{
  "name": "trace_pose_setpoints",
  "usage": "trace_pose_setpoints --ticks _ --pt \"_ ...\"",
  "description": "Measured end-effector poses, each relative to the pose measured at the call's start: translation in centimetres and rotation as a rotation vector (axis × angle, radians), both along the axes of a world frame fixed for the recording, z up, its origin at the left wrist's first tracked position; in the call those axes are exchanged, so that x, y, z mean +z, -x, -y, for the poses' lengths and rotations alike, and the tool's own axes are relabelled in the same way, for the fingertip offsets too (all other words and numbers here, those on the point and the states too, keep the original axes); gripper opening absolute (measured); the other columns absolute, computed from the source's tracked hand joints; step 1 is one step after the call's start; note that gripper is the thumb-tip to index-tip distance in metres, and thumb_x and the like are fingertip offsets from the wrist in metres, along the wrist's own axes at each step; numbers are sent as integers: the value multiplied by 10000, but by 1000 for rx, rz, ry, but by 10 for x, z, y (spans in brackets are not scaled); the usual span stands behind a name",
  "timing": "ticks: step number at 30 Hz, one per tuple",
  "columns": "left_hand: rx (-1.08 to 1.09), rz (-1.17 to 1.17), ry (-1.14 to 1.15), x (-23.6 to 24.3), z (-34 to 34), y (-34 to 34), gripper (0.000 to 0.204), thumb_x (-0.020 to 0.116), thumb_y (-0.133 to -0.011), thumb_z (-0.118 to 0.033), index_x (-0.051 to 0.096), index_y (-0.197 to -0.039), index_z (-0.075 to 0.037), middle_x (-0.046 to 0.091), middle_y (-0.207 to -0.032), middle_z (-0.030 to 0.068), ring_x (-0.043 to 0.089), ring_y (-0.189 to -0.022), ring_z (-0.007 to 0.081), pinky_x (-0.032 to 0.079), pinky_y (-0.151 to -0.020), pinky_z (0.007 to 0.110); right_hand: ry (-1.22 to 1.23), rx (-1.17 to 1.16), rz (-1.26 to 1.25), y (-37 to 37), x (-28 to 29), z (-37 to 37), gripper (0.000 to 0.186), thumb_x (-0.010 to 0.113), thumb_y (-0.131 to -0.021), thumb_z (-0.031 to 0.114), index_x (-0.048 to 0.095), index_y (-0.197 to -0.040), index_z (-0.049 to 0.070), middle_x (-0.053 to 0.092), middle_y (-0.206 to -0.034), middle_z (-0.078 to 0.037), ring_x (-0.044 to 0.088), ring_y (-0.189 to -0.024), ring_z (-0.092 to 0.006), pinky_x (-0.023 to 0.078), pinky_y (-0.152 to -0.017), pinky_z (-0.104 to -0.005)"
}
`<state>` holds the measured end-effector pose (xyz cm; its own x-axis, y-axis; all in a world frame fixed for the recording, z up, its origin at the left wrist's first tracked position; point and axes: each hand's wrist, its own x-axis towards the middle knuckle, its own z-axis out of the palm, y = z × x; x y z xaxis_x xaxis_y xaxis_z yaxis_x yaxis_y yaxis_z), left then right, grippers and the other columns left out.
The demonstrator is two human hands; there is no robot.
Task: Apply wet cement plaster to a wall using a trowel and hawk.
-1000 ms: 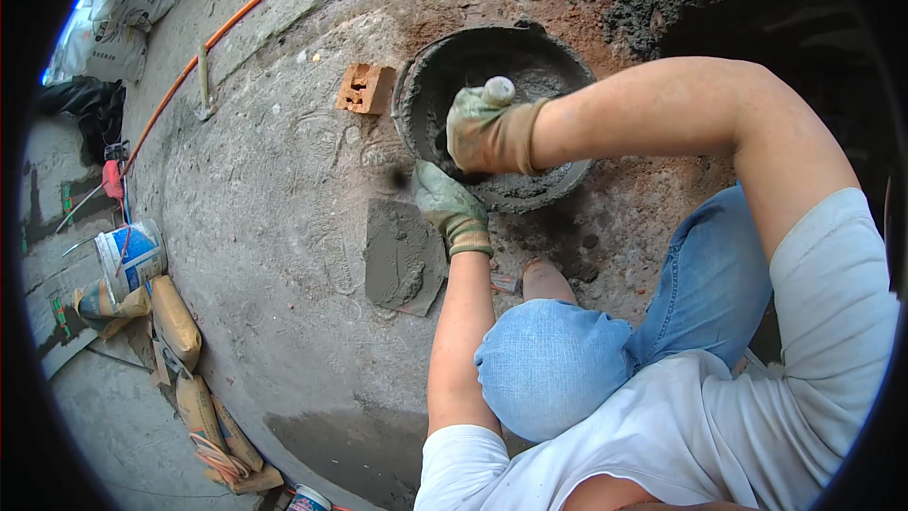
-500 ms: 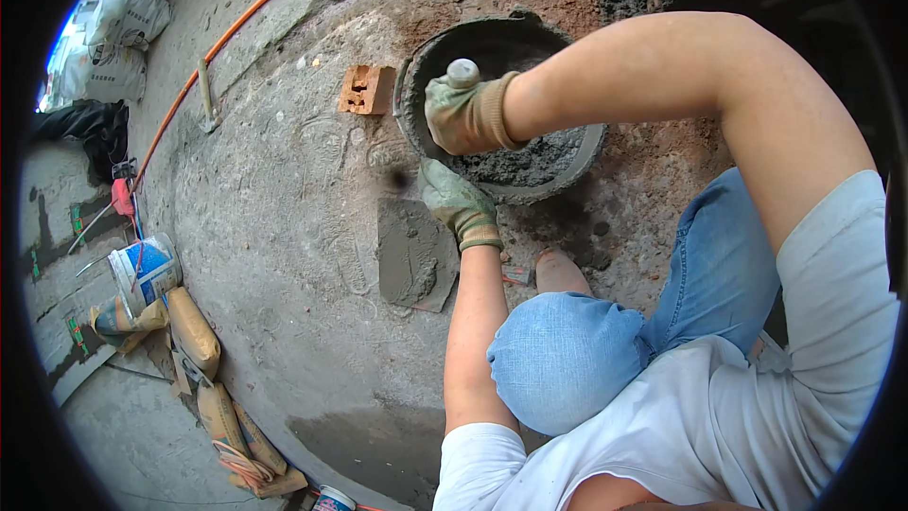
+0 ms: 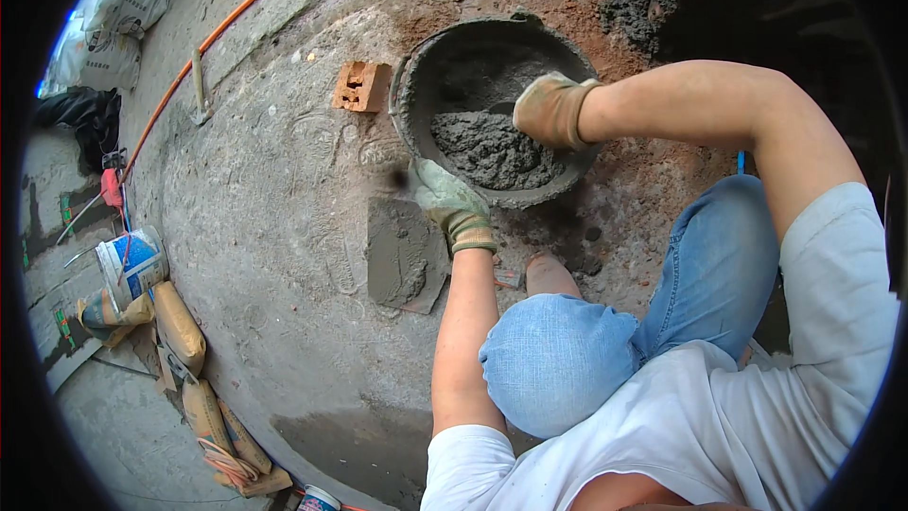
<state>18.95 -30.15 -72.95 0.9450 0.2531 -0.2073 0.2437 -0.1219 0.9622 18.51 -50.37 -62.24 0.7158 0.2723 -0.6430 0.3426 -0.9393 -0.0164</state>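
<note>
A black bucket (image 3: 574,170) stands on the ground and holds wet grey mortar (image 3: 492,147). My left hand (image 3: 449,197), in a pale green work glove, is closed on its near left rim. Inside the bucket's right side is my gloved right hand (image 3: 553,112), its fingers wrapped round a tool. That tool had a pale rounded handle end half a second ago; now the hand hides it, and its working end cannot be made out. Next to my left wrist lies a flat square board (image 3: 402,255) smeared with mortar.
An orange hollow brick (image 3: 360,87) sits left of the bucket. A hammer-like tool (image 3: 200,90) lies near an orange hose (image 3: 236,11). Farther left are a white-and-blue pail (image 3: 133,263), paper sacks (image 3: 180,326) and white sacks (image 3: 112,33). A dark pit (image 3: 757,28) lies at far right.
My right hand has moved right across the bucket and turned, so the handle end no longer shows and more mortar is exposed. My left hand stays on the rim.
</note>
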Motion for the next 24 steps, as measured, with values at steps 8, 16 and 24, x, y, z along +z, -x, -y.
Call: trace_pose_setpoints --ticks 8,16,24 --pt "9 -13 -48 7 7 2 416 499 -1016 -274 569 -1269 49 612 -1204 132 560 -1074 227 425 -979 344 -757 -1273 -691 5 10 2 134 725 -793 172 712 -767 42 676 -730 -56 617 -603 -172 505 -570 -319" --pt "-15 -51 -82 16 1 1 394 500 -1024 -264 574 -1257 45 616 -1161 103 554 -1026 202 430 -955 324 842 620 439 -65 19 47 218 689 -564 39 503 -550 152 436 -552 20 442 -479 -92 387 -383 -302" --pt "31 -122 -38 17 5 -2 404 502 -1021 -249 546 -1297 42 595 -1224 123 552 -1079 218 424 -988 334 183 -137 75 -10 -5 42 184 718 -760 130 775 -911 42 739 -832 -131 733 -787 -275 571 -616 -436"
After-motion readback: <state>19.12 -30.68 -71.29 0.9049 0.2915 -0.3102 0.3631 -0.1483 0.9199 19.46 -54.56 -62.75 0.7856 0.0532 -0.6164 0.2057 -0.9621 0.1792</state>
